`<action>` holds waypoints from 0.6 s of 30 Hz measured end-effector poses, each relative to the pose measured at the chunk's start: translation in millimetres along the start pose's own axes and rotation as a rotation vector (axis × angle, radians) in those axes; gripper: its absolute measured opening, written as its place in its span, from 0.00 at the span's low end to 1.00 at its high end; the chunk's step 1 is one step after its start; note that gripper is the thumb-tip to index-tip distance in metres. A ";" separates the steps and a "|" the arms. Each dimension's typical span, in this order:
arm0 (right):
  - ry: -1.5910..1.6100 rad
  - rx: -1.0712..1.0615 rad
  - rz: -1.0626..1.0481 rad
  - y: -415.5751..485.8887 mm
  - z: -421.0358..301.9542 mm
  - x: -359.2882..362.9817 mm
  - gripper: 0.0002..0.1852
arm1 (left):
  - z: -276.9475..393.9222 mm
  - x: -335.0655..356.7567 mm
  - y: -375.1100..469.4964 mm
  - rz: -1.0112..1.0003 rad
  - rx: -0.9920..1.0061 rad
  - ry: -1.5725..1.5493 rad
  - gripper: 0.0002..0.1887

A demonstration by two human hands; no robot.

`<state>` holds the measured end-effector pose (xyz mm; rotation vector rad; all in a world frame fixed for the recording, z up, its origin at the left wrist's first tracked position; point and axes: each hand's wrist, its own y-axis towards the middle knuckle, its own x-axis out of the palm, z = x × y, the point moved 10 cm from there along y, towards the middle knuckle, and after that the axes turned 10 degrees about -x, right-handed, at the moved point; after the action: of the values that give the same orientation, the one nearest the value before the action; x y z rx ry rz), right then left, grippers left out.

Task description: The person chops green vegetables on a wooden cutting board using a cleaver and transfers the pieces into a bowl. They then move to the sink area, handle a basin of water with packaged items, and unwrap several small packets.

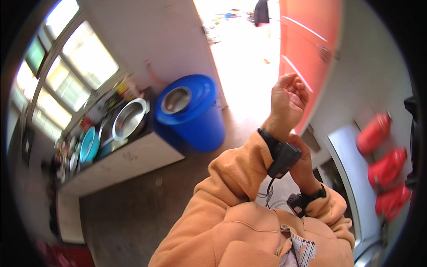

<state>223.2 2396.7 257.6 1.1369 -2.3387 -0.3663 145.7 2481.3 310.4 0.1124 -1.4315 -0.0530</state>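
My left hand [291,95] is raised in front of the orange door, palm showing and fingers curled, with nothing in it. A black strap and a black box-shaped device [284,160] sit on that wrist. My right hand [302,162] is at the device from the right side, its fingers partly hidden behind it; it appears to grip it. A black cable [269,190] hangs from the device. Around my right wrist is another strap with a smaller black device [297,204]. Both arms are in the sleeves of an orange fleece jacket [230,173].
A blue lidded barrel [203,130] bears a metal bowl [176,100]. Left of it, a counter [133,160] holds a metal basin [130,119] and a turquoise basin [89,144]. An orange door [308,30] stands beside a bright doorway. Several red containers [373,133] are at the right.
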 end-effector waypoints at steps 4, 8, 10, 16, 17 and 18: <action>-0.082 0.019 -0.268 25.2 69.4 96.0 0.10 | 147.1 -24.6 -81.8 0.237 0.431 0.208 0.07; 0.056 0.178 -0.574 34.7 117.5 186.8 0.11 | 254.3 -12.8 -158.9 0.339 0.828 0.664 0.10; 0.101 0.247 -0.648 39.8 130.3 213.1 0.12 | 276.4 7.2 -185.8 0.388 1.070 1.057 0.11; 0.235 0.466 -0.760 37.4 170.4 257.6 0.13 | 247.5 36.2 -210.2 0.494 1.559 2.393 0.14; 0.236 0.404 -0.806 41.8 173.8 263.0 0.14 | 250.5 35.3 -209.8 0.481 1.546 2.456 0.14; 0.196 0.363 -0.846 45.5 181.2 266.2 0.14 | 273.2 37.6 -221.6 0.603 1.591 2.252 0.15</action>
<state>-44.8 2217.7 213.7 2.2075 -1.6850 -0.0958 -112.6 2244.7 359.9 0.7103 1.0710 1.2922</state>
